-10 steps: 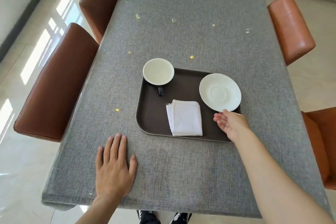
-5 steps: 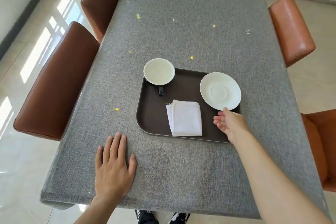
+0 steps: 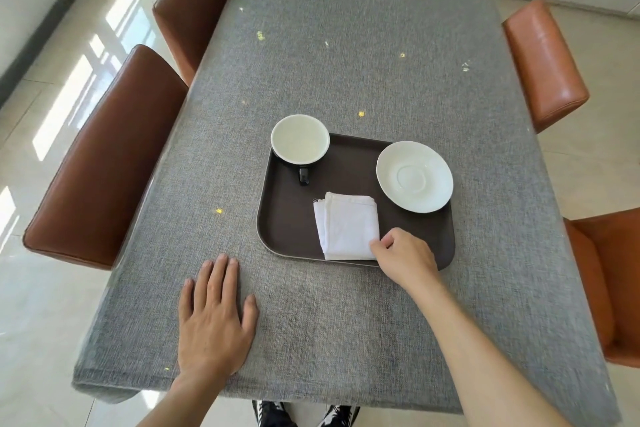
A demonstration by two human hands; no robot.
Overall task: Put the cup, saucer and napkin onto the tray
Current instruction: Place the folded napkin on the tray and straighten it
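A dark brown tray (image 3: 291,218) lies on the grey table. In its far left corner stands the cup (image 3: 300,139), white inside and black outside, its handle pointing toward me. The white saucer (image 3: 414,181) rests in the tray's far right part, overlapping the rim a little. A folded white napkin (image 3: 346,224) lies in the tray's near middle. My right hand (image 3: 407,256) is at the napkin's near right corner, fingers curled and pinched onto its edge. My left hand (image 3: 214,319) lies flat on the cloth, left of the tray, holding nothing.
The grey tablecloth (image 3: 346,28) stretches far beyond the tray. Brown chairs stand at the left (image 3: 104,163) and far left (image 3: 194,3). Orange-brown chairs stand at the right (image 3: 543,66) and near right (image 3: 609,288). The table's front edge is close to me.
My right hand has left the spot just below the saucer, moved left and toward me, and closed its fingers on the napkin's right edge. My left hand has stayed put.
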